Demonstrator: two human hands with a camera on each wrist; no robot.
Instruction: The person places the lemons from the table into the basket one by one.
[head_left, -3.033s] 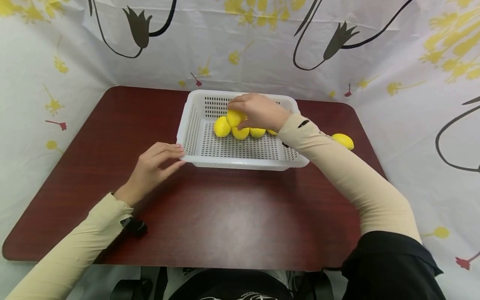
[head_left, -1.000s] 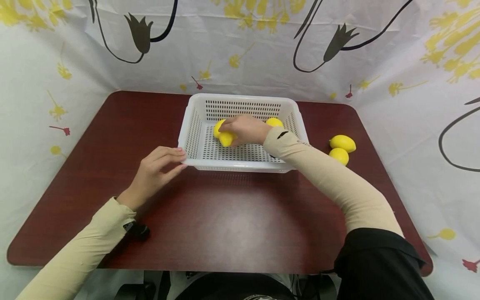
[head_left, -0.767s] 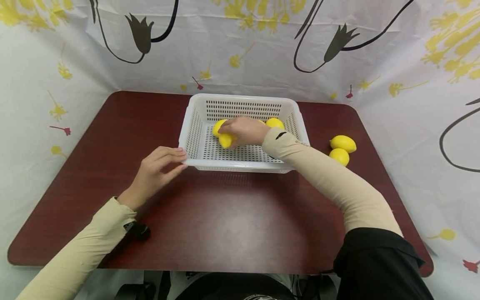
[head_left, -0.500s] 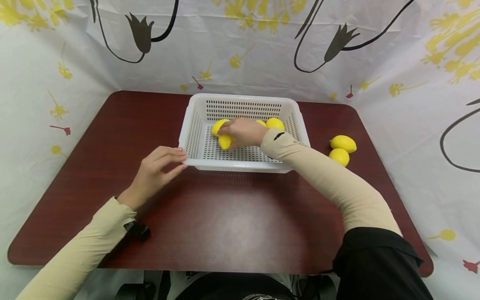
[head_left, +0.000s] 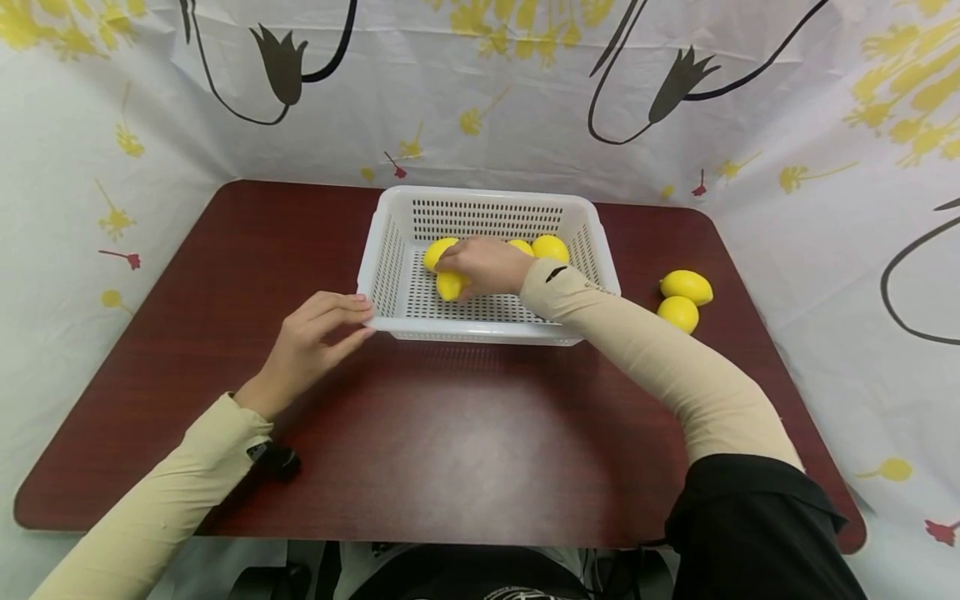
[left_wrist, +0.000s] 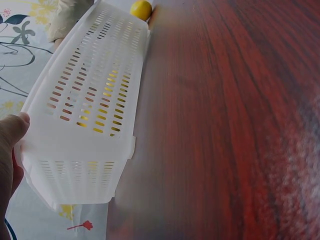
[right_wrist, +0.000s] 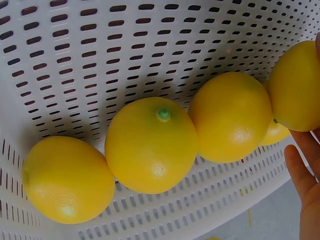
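Observation:
A white perforated plastic basket [head_left: 480, 327] stands on the dark red table with several lemons inside. My left hand [head_left: 303, 346] pinches its near left corner, and the thumb lies on the rim in the left wrist view. Inside the basket, my right hand [head_left: 491, 265] holds a lemon [head_left: 450, 285] at its fingertips. Right behind that one sits another lemon [head_left: 439, 252]. The right wrist view shows a row of lemons [right_wrist: 151, 145] along the basket's bottom, with the held lemon [right_wrist: 297, 87] at its right end. My right hand hides part of the row in the head view.
Two more lemons, a farther one [head_left: 686, 287] and a nearer one [head_left: 678, 313], lie on the table [head_left: 465, 442] right of the basket. A patterned white cloth [head_left: 480, 100] hangs behind the table. My right forearm crosses over the basket's right side.
Since three seconds ago, my right hand has come down and nearer with a lemon. The arm uncovers a second lemon on the table. Over the last second it shifts only slightly; my left hand keeps its place.

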